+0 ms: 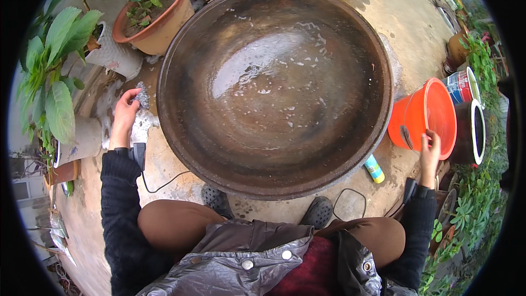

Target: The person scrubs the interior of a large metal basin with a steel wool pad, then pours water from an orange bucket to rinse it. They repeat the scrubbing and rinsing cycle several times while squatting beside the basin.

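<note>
In my left hand point(124, 114) is a silver steel-wool scrubber point(142, 96), out to the left of a large round basin point(263, 127). The basin's brown inner surface is wet and dotted with foam, with a bright reflection across its middle. White suds point(144, 125) lie on the ground just beneath the left hand. On the right, my right hand point(430, 152) has its fingers on the near rim of an orange plastic bucket point(411, 115). The bucket's wire handle hangs down its side. What lies at the bucket's bottom is hidden.
A blue-and-yellow container point(374, 169) is beside the basin's lower right edge. Behind the bucket are a dark pot point(464, 131) and a printed pail point(457, 86). Potted plants point(154, 28) crowd the upper left. My clogs point(318, 211) touch the concrete near the basin.
</note>
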`<state>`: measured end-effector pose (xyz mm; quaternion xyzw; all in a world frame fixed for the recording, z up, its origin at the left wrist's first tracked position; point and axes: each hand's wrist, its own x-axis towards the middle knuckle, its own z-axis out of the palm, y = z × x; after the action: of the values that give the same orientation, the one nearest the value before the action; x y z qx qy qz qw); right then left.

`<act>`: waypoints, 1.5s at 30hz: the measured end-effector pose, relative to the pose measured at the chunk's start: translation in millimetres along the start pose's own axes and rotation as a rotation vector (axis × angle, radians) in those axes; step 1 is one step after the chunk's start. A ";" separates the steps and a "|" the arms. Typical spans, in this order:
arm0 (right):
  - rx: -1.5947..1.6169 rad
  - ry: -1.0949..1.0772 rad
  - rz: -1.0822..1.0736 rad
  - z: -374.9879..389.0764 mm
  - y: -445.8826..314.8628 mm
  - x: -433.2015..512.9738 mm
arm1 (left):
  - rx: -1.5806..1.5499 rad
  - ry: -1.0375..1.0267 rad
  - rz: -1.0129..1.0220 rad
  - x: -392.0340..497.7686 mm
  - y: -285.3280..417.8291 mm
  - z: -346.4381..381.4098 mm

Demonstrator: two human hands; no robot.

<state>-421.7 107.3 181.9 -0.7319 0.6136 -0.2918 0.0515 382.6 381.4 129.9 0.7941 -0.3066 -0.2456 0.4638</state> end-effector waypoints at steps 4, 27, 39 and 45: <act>0.173 -0.196 0.161 37.8 -5.0 -22.9 | 0.122 0.035 0.055 -3.9 -5.9 9.3; 0.832 -0.030 1.046 27.1 67.4 -36.2 | 0.284 0.103 0.045 7.8 -18.1 23.5; 1.044 0.005 1.289 26.7 86.1 -34.2 | 0.399 0.152 0.169 11.6 -18.5 13.8; 0.970 -0.457 0.782 29.5 -19.1 -12.6 | 0.013 0.098 -0.346 10.2 -46.2 9.5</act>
<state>-391.6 115.3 161.3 -0.3924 0.6068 -0.3322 0.6062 395.2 386.2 83.6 0.8491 -0.1438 -0.2807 0.4238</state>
